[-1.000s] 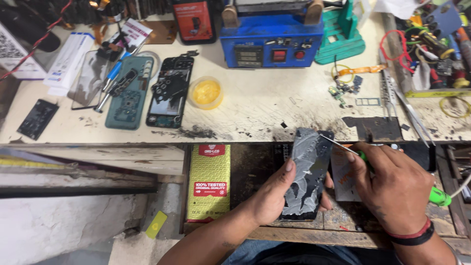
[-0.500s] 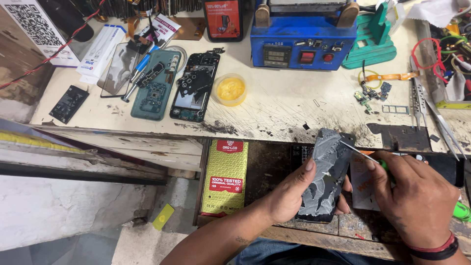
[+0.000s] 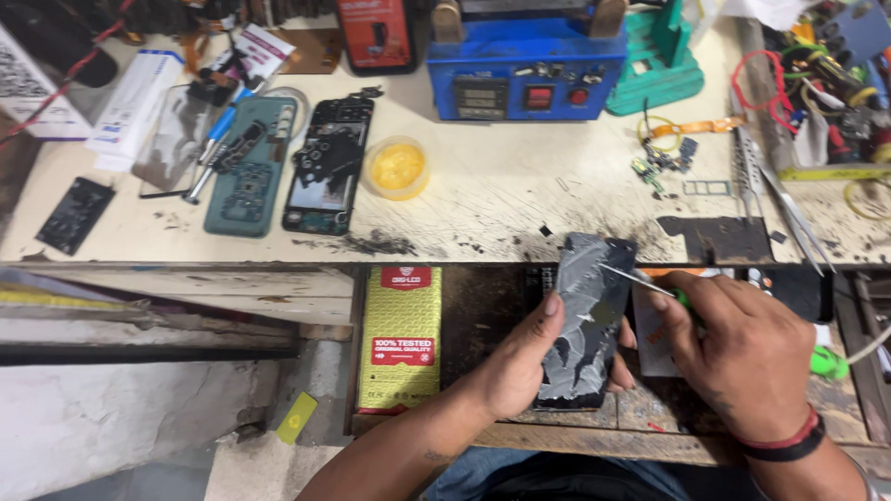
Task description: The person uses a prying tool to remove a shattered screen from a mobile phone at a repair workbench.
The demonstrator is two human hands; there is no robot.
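Phone panel (image 3: 585, 320), dark and smeared with grey glue, gripped by left hand (image 3: 515, 357); right hand (image 3: 742, 357) pinches screwdriver (image 3: 650, 286).

**What the view keeps back**

The left hand (image 3: 520, 362) covers the lower left edge of the phone panel (image 3: 587, 320); its fingers behind the panel are hidden. The right hand (image 3: 742, 357) hides most of the thin tool's (image 3: 640, 281) green handle. The blue machine (image 3: 548, 65) is cut off by the top edge, and the tangle of wires (image 3: 826, 74) is too cluttered to sort.
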